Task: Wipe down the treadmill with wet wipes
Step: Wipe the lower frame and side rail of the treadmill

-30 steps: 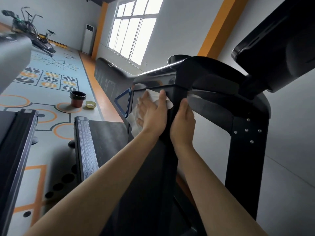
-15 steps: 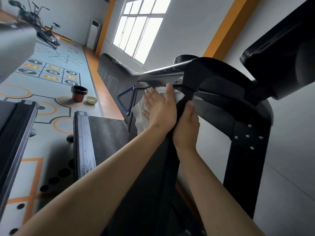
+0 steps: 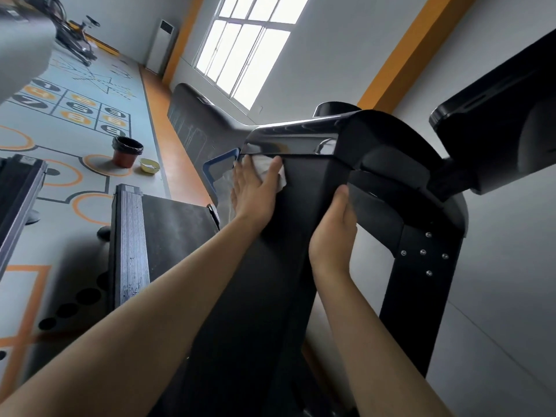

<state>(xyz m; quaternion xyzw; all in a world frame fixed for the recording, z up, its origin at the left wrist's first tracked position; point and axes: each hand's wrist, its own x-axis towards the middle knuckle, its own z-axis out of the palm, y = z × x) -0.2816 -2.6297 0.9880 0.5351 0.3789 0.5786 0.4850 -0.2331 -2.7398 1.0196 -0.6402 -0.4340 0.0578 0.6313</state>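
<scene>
A black treadmill (image 3: 316, 188) fills the middle of the head view, seen from its side upright. My left hand (image 3: 255, 191) lies flat with straight fingers on the upright's left face, just under the glossy handrail, pressing a white wet wipe (image 3: 267, 170) against it. Only part of the wipe shows between and beside the fingers. My right hand (image 3: 334, 233) grips the right edge of the same upright, thumb on the front and fingers wrapped behind out of sight.
The treadmill deck (image 3: 168, 233) with its ribbed side rail lies lower left. A second treadmill edge (image 3: 18, 194) is at far left. A red bin with a black liner (image 3: 126, 152) and a yellow bowl (image 3: 149, 166) stand on the floor. The console screen (image 3: 496, 115) overhangs upper right.
My left hand with the wipe has slid up and leftward along the upright to just beneath the handrail. My right hand keeps its grip on the upright's edge.
</scene>
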